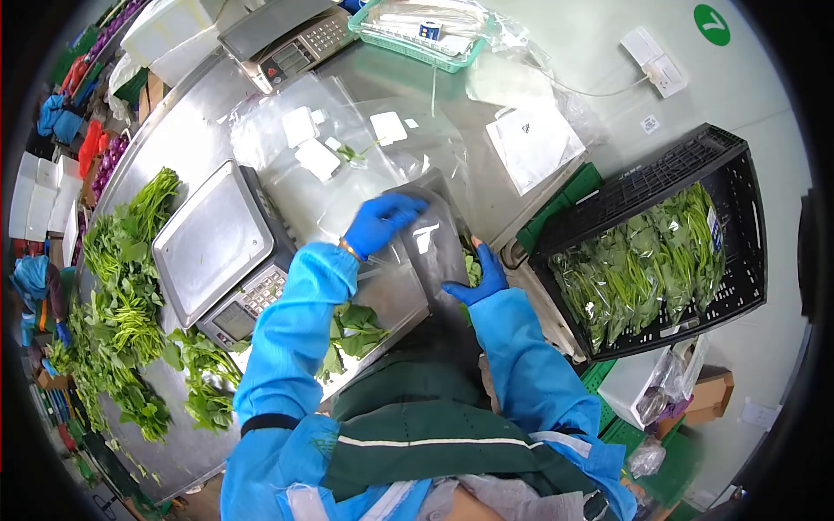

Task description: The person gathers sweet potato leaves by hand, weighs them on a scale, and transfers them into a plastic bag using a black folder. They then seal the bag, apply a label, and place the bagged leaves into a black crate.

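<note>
My left hand [382, 224], in a blue glove, is closed at the upper edge of a clear plastic bag [427, 247] that hangs in front of my apron. To the right of the bag, my gloved right hand [483, 280] curls round a bunch of leafy greens [472, 267], mostly hidden by the fingers and the bag. More flat clear bags [278, 165] lie on the metal table beyond my left hand. Loose green leaves [358, 330] rest at the table's near edge, below my left forearm.
A digital scale [217, 247] stands at the left, beside heaped leafy greens [130, 304]. At the right, a black crate [647, 252] holds several bagged greens. Farther back are another scale [295, 56], a green basket [421, 39] and white paper [534, 143]. A person [39, 291] is at far left.
</note>
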Demonstrator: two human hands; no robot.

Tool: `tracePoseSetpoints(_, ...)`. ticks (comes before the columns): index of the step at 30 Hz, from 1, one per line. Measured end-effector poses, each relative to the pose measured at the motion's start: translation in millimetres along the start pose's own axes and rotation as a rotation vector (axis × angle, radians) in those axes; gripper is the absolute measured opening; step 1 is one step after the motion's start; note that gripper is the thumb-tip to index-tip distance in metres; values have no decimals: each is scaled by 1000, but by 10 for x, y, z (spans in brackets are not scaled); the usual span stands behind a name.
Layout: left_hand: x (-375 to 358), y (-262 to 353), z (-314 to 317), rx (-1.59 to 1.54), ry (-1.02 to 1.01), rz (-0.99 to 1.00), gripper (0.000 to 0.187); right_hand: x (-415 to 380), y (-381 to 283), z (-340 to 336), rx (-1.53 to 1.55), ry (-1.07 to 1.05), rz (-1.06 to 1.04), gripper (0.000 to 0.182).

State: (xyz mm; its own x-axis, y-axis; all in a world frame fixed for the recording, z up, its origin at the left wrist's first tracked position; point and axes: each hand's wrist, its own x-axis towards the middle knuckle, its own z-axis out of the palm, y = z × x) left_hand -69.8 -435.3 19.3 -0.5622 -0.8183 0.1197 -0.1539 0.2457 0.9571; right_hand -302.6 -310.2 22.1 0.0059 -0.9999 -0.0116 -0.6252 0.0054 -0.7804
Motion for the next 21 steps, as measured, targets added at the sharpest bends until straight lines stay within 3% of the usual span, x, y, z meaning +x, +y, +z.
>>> tracePoseSetpoints(2, -154, -344, 53, -188, 619, -194, 35, 66, 11, 13, 2, 11, 51, 94)
tracePoseSetpoints(3, -272, -466, 104, -187, 613, -197, 35, 109, 20, 14, 1, 17, 96, 94)
tracePoseSetpoints(5, -557, -611, 176, 557, 426, -200, 59, 201, 57, 22, 8, 23, 94, 94)
tracePoseSetpoints(6, -674, -564, 134, 786, 219, -263, 72, 250, 98, 20, -11, 24, 132, 94)
tracePoseSetpoints(7, -708, -588, 38, 791, 223, -265, 72, 316, 76, -2, -30, 24, 171, 94)
tracePoseSetpoints(9, -798, -622, -159, 1105, 62, -394, 68, 401, 110, -72, -11, 16, 194, 96)
tracePoseSetpoints(11, -807, -397, -456, 1134, -21, -611, 65, 509, 221, -79, -55, 98, 301, 98)
tracePoseSetpoints(14, -719, -451, -564, 1053, 1, -558, 67, 763, 110, -61, -37, 96, 308, 99)
tracePoseSetpoints(16, -438, -408, -321, -67, 423, -376, 71, 884, 34, -7, -72, 27, 254, 105)
tracePoseSetpoints(17, -290, -391, -211, -232, 422, -372, 71, 887, 0, 43, -75, 35, 257, 105)
tracePoseSetpoints(19, -81, -451, 83, -441, 377, -486, 71, 865, -47, 155, -147, 100, 195, 112)
tracePoseSetpoints(21, -74, -619, 505, -457, 371, -368, 68, 887, -91, 213, -104, 86, 218, 115)
